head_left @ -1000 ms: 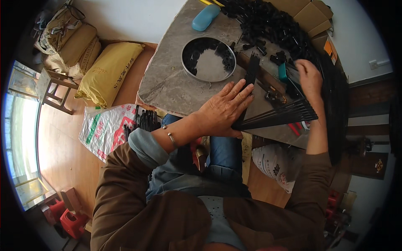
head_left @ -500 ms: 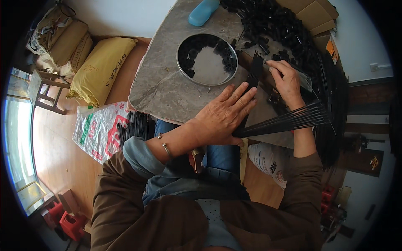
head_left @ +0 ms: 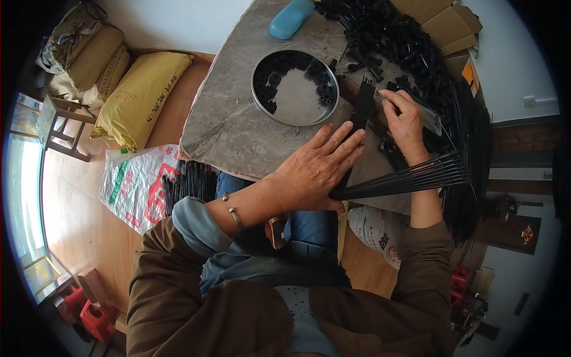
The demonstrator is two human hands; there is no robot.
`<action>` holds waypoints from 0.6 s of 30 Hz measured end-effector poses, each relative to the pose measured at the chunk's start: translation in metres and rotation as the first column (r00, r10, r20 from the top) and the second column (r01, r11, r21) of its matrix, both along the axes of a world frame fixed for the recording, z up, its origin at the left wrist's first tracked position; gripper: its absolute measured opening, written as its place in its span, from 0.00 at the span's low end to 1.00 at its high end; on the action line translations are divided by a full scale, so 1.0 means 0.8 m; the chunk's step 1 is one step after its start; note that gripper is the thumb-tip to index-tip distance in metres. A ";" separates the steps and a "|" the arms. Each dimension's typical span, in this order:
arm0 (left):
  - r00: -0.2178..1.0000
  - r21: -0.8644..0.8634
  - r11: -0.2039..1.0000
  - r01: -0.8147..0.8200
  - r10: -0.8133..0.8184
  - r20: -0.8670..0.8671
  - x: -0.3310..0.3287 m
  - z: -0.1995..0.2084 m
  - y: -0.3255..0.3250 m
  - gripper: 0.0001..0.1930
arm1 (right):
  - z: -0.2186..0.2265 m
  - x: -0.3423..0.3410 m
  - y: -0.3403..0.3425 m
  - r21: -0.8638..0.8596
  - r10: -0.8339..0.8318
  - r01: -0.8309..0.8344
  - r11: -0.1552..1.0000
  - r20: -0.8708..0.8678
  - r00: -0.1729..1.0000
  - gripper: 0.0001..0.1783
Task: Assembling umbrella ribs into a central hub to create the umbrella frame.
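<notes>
My left hand (head_left: 318, 165) lies flat with fingers stretched out across a row of thin black rods (head_left: 364, 102). The narrow, comb-like ends of this row stick out beyond its fingertips. From under the same palm, a fan of long black rods (head_left: 410, 177) spreads to the right and passes over my right wrist. My right hand (head_left: 407, 122) is closed in a pinch just right of the comb-like ends; whatever is between its fingertips is too small to make out. Left of the rod ends stands a round metal-rimmed tray (head_left: 254, 98) with small black tubular parts (head_left: 324, 89) around its inside.
A heap of black fittings (head_left: 389, 38) covers the far right of the grey stone-patterned table (head_left: 220, 122). A blue case (head_left: 291, 19) lies at the back. More black rods (head_left: 190, 181) rest left of my knees. Yellow sack (head_left: 143, 98) and wooden stool (head_left: 68, 128) are at left.
Hardly anything differs: the whole view has shifted slightly. My left hand stays flat on the rods, and my right hand keeps its pinch beside the rod ends.
</notes>
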State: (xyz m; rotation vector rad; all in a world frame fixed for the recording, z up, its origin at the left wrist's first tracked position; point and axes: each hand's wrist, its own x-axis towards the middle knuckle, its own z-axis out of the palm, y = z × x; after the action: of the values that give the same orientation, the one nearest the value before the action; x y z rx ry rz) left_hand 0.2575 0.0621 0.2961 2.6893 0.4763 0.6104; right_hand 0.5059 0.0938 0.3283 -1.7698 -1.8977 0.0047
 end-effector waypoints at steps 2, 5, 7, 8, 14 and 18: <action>1.000 0.001 1.000 0.000 0.000 -0.001 0.000 0.002 -0.001 0.51 | 0.002 0.002 0.000 -0.005 0.004 -0.004 1.000 0.010 1.000 0.09; 1.000 -0.004 1.000 0.003 -0.003 0.002 -0.002 0.001 0.001 0.52 | 0.001 -0.002 0.001 0.002 0.002 -0.002 1.000 0.030 1.000 0.08; 1.000 -0.003 1.000 0.004 -0.004 -0.002 -0.003 0.000 0.001 0.52 | -0.001 -0.004 0.000 0.022 -0.002 0.002 1.000 0.030 1.000 0.08; 1.000 -0.002 1.000 0.003 -0.003 -0.006 -0.002 0.000 0.001 0.52 | -0.001 -0.003 -0.001 0.027 -0.002 0.001 1.000 0.036 0.999 0.08; 1.000 0.001 1.000 0.003 -0.003 -0.015 -0.002 0.002 0.000 0.52 | -0.002 -0.001 -0.001 0.038 0.007 -0.008 0.999 0.022 1.000 0.08; 1.000 -0.003 1.000 0.003 -0.003 -0.006 -0.001 0.000 0.000 0.52 | -0.003 -0.002 0.002 0.043 0.006 -0.007 0.999 0.029 1.000 0.09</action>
State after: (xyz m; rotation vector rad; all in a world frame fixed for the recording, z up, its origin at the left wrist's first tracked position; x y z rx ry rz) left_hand 0.2569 0.0622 0.2958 2.6896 0.4745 0.6010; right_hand 0.5041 0.0950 0.3260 -1.7435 -1.9095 -0.0592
